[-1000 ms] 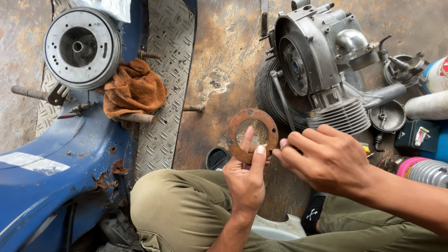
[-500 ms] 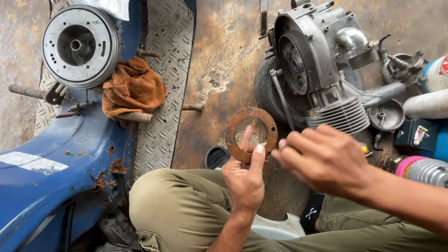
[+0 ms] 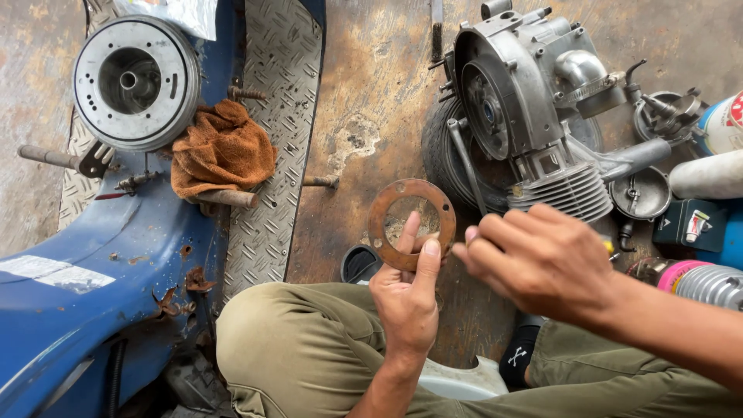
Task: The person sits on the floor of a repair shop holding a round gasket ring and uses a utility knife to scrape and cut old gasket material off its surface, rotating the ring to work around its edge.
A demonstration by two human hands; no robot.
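Note:
My left hand (image 3: 406, 298) holds up a flat rusty brown metal ring (image 3: 411, 223) with small holes round it, pinched at its lower edge between thumb and fingers. My right hand (image 3: 542, 259) hovers just right of the ring, fingers curled, fingertips close to the ring's right edge; it holds nothing that I can see. Both hands are above my knees in khaki trousers (image 3: 294, 356). Behind the ring on the floor lies a grey scooter engine (image 3: 526, 108) with cooling fins.
A blue scooter body (image 3: 85, 271) with chequer-plate floor (image 3: 267, 131) fills the left. On it rest a round grey flywheel (image 3: 135, 81) and a brown rag (image 3: 223, 149). Small engine parts, a spray can (image 3: 724, 124) and a spring (image 3: 708, 282) crowd the right edge.
My left hand has kept the ring but tilted it slightly. My right hand has drawn a little away from the ring's right edge. The view has shifted somewhat.

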